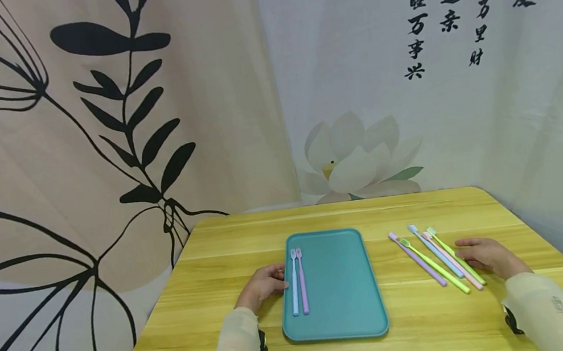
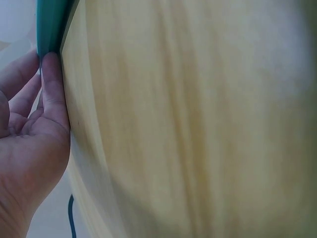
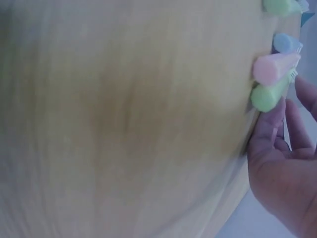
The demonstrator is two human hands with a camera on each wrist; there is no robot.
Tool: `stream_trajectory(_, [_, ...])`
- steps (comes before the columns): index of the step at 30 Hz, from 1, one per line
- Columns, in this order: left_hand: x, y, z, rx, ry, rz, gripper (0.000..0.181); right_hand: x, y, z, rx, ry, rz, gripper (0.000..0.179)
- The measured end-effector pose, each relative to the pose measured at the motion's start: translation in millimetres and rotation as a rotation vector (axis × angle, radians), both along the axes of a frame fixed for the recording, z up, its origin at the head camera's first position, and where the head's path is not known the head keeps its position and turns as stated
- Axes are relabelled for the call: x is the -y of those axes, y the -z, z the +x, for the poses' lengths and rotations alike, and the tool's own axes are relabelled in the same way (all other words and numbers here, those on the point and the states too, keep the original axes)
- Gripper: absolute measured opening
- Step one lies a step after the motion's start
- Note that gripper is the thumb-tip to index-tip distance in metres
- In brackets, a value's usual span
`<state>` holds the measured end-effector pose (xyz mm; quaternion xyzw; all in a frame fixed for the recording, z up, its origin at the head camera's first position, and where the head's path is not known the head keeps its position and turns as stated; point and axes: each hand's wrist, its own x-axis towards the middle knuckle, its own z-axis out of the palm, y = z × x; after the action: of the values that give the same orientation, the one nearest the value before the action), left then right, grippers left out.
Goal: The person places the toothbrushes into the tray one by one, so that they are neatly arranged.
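Observation:
On the teal tray [image 1: 334, 284] lie a light blue toothbrush [image 1: 294, 283] and a purple toothbrush [image 1: 302, 283], side by side along its left part. My left hand [image 1: 264, 286] grips the tray's left rim; in the left wrist view, thumb and fingers meet at the teal edge [image 2: 52, 25]. Right of the tray, my right hand [image 1: 488, 257] reaches beside a loose group of toothbrushes, its fingers extended at the outermost green toothbrush [image 3: 267, 96]. A pink toothbrush [image 3: 272, 69] and a blue toothbrush [image 3: 286, 43] lie just beyond it.
Farther left in the loose group are a yellow-green toothbrush [image 1: 440, 260] and another purple toothbrush [image 1: 419, 261]. Everything rests on a wooden table [image 1: 214, 320]. A printed cloth [image 1: 231, 89] hangs behind the table's far edge.

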<state>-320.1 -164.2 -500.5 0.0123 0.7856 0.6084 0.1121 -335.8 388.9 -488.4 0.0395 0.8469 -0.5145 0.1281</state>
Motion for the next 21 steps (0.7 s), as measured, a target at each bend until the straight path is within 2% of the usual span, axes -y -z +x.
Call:
stream_trajectory(10, [1.2, 4.0, -2.9, 0.009, 0.002, 0.001, 0.055, -0.1, 7.0, 0.0, -0.023, 0.024, 0.022, 0.058])
stream_trajectory(21, [0.5, 1.4, -1.5, 0.003, 0.000, 0.005, 0.056, 1.4, 5.5, -2.6, -0.023, 0.033, 0.053, 0.061])
